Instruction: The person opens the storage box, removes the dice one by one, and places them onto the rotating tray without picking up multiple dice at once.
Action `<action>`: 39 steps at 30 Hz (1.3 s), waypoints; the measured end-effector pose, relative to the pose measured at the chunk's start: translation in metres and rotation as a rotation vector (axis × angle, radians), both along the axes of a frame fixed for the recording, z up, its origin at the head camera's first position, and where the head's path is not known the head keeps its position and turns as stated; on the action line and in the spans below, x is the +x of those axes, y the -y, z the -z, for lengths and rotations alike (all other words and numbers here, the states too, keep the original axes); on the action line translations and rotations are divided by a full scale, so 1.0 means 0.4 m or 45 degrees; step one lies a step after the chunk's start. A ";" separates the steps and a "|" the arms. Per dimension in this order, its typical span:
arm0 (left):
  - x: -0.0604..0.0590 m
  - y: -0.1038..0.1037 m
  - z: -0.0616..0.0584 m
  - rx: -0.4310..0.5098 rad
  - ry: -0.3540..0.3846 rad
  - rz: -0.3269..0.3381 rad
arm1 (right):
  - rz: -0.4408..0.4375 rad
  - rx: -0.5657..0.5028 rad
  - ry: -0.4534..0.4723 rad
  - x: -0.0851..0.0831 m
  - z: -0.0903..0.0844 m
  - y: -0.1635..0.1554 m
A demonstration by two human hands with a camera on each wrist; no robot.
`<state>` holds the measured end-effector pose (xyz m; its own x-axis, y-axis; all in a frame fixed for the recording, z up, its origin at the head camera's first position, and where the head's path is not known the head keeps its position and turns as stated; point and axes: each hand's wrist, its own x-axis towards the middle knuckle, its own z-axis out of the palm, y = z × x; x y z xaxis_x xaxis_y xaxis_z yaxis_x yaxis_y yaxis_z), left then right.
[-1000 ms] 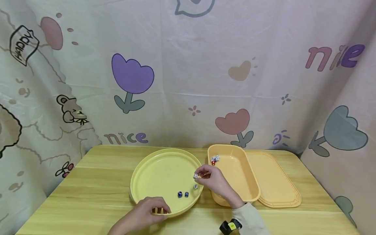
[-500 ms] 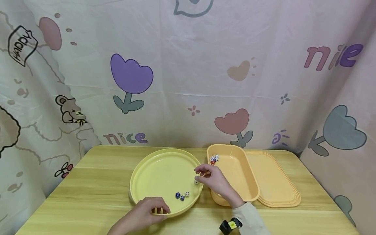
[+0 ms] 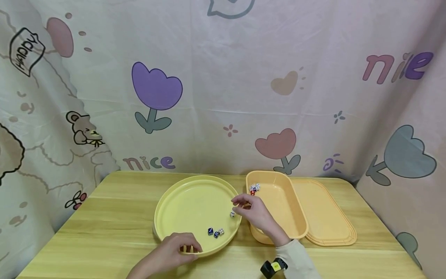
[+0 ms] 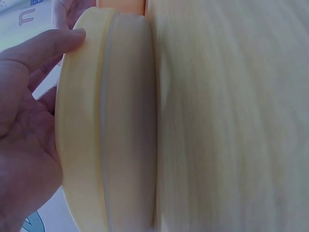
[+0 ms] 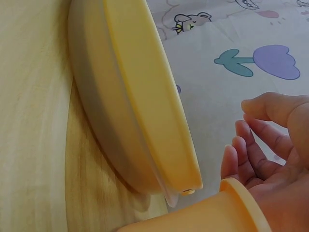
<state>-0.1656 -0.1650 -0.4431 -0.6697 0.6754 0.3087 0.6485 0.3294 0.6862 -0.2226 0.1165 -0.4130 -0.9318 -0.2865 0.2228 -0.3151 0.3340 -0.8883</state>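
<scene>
Two blue dice (image 3: 210,231) and a white die (image 3: 221,231) sit together in the yellow tray (image 3: 188,207); a second white die (image 3: 232,214) shows near its right edge, beside the right hand (image 3: 257,214), its grip apart. The left hand (image 3: 174,250) has its grip clamped on the near rim. An orange box (image 3: 280,213) stands alongside on the worktop (image 3: 108,217).

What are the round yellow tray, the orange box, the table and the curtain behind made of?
Round yellow tray: probably plastic, smooth and faintly glossy, with an even, moulded-looking rim.
Orange box: likely plastic too, given its rounded corners and slight sheen.
Table: wood or wood-look laminate; the grain shows, but not which.
Curtain: seemingly cloth, mostly matte, with creases and folds; coated sheeting is possible.
</scene>
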 end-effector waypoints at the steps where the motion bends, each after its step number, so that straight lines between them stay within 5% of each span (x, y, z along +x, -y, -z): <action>1: 0.000 0.000 0.000 0.000 0.002 0.000 | -0.001 0.000 -0.001 0.000 0.000 0.000; 15: 0.009 0.004 -0.009 0.007 0.033 -0.012 | -0.027 -0.005 -0.002 -0.009 -0.004 0.000; 25: 0.001 -0.019 -0.001 0.017 0.063 0.029 | 0.146 -0.021 -0.056 -0.020 -0.028 -0.062; 39: 0.005 -0.005 -0.011 -0.006 0.103 -0.020 | 0.200 0.181 -0.101 -0.154 -0.109 -0.144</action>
